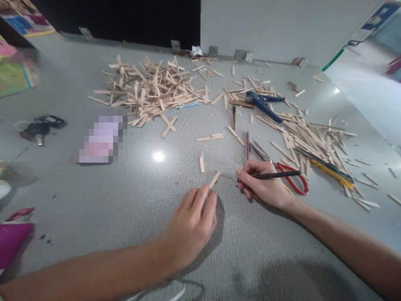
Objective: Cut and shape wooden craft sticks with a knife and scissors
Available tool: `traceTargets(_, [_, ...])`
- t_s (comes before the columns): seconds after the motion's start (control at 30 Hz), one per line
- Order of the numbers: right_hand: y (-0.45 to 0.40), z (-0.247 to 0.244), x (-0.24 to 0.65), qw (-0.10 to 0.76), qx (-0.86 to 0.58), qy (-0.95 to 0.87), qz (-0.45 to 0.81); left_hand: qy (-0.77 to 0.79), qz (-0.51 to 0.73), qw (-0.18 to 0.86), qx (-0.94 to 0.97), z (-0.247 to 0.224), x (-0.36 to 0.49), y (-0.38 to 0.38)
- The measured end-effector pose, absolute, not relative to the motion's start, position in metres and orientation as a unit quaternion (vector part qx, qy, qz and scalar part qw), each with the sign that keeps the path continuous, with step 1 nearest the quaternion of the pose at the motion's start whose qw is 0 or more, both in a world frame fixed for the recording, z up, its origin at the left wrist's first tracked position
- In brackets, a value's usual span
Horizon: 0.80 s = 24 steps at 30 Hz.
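Observation:
My left hand [196, 219] is closed on a short wooden craft stick [214, 179], whose upper end pokes out past the fingers. In my right hand [260, 179] is a black pen [278, 174], held in a writing grip with its tip pointing left toward that stick, apart from it. A notched craft stick [202, 162] lies just above my left fingers. Behind my right hand are red-handled scissors [293, 177], partly hidden by it, and a purple pencil [248, 144].
A large heap of craft sticks [156, 88] lies at the back, another pile [313, 133] on the right. Around them are a blue cutting tool [265, 104], a yellow utility knife [333, 169] and a small cutter [234, 115]. Keys [40, 127] and a blurred-out rectangular item [102, 140] are left.

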State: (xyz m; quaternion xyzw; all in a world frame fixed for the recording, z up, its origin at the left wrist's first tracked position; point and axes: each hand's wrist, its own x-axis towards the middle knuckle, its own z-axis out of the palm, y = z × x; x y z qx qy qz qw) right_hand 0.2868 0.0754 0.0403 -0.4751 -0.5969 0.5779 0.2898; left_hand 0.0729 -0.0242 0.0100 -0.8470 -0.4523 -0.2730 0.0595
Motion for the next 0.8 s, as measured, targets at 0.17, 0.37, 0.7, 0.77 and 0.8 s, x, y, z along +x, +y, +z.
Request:
traceTargets(0.17, [0.075, 0.04, 0.286, 0.294, -0.464, -0.597, 0.584, -0.402, -0.314, -0.001, -0.86, 0.011, 0.07, -0.021])
traceTargets(0.37, [0.075, 0.036, 0.289, 0.294, -0.46, -0.594, 0.59, -0.421, -0.282, -0.019, -0.862, 0.009, 0.067, -0.01])
traceTargets(0.7, [0.074, 0.036, 0.289, 0.299, -0.456, -0.594, 0.592, -0.392, -0.304, -0.078, -0.864, 0.007, 0.066, -0.009])
traceTargets(0.77, [0.074, 0.037, 0.288, 0.301, -0.458, -0.586, 0.597, -0.424, -0.325, -0.067, -0.842, 0.006, 0.065, -0.008])
traceTargets(0.8, [0.074, 0.037, 0.288, 0.302, -0.459, -0.583, 0.599, -0.436, -0.33, -0.066, -0.835, 0.005, 0.064, -0.008])
